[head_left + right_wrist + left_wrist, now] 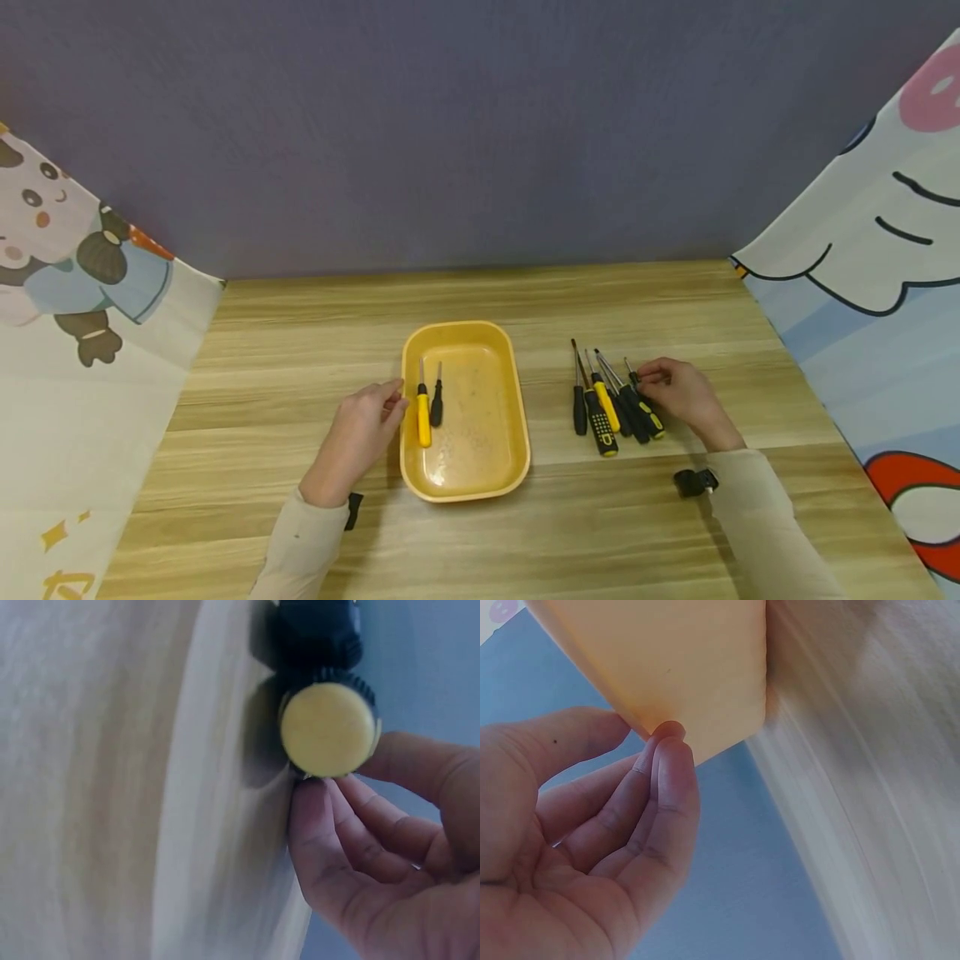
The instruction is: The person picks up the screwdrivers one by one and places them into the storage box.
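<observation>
My left hand pinches the left rim of a yellow plastic tray; in the left wrist view the thumb is at the rim and the curled fingers lie by the outer wall. Inside the tray lie a yellow-handled screwdriver and a smaller black one. To the right, my right hand pinches a small dark-handled screwdriver at the pile's right edge. In the right wrist view a black handle with a yellow end cap hides part of the fingertips.
Beside the right hand, several screwdrivers lie in a loose row, among them a yellow-and-black one, a dotted black one and a slim black one. The wooden table meets a grey-blue back panel; printed panels flank both sides.
</observation>
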Available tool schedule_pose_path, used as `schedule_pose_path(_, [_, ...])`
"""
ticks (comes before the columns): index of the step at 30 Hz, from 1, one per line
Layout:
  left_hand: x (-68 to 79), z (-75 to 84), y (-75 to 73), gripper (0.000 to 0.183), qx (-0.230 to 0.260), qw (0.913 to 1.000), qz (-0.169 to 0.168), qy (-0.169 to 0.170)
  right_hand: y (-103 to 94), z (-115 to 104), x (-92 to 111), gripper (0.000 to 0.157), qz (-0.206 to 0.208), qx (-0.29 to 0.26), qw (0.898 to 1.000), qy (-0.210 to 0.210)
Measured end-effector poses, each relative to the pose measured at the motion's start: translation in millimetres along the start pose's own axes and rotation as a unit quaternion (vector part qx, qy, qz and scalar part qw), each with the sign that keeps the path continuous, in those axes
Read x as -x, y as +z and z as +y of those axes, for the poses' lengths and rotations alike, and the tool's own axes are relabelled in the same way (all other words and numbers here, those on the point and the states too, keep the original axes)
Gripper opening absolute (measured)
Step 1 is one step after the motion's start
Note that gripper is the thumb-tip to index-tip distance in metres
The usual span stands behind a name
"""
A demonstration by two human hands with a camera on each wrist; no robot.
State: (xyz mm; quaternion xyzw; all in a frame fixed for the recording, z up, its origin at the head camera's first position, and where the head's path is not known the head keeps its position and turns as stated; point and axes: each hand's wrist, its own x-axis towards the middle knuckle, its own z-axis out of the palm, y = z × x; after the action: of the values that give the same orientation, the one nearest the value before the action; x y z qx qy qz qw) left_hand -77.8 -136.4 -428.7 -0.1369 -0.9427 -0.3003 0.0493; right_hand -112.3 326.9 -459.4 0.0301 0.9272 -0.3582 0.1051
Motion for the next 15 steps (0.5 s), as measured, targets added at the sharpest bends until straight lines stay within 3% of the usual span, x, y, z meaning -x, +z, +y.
schedule_pose_path(8, [0.2,0.4,0.6,0.031,0.002,1.0000,0.000,0.000,0.0,0.0,-1.8,0.029,0.006,0.022,1.000,0.009])
schedule_pose_path(15, [0.4,-0.2,0.8,0.031,0.005,1.0000,0.001,0.000,-1.3,3.4,-2.7,0.028,0.010,-0.021,1.000,0.014])
